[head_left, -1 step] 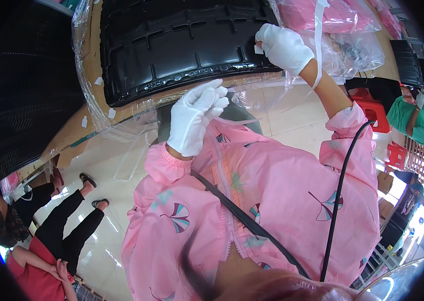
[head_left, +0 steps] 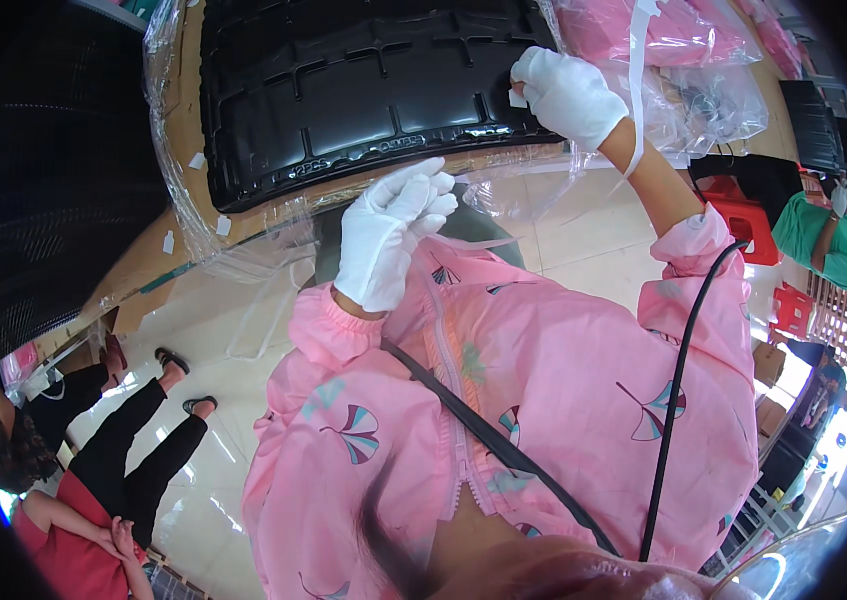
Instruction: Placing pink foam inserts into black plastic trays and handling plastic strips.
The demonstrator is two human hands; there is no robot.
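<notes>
A black moulded plastic tray [head_left: 383,95] with raised ribs lies on the table before me. My right hand [head_left: 568,98], in a white glove, is curled closed at the tray's right edge. A small white tag [head_left: 516,99] pokes out below its fingers. My left hand [head_left: 395,235], also white-gloved, hovers just off the tray's near edge, in front of my pink jacket. Its fingers are loosely stretched and slightly bent, with nothing seen in them.
Clear plastic film [head_left: 178,130] lines the table edge, where several small white tags lie. Pink bagged goods [head_left: 653,35] and a hanging white strap [head_left: 636,90] are at right. Dark stacked trays [head_left: 53,180] stand left. Other people sit or stand both sides; a red stool [head_left: 743,220] is at right.
</notes>
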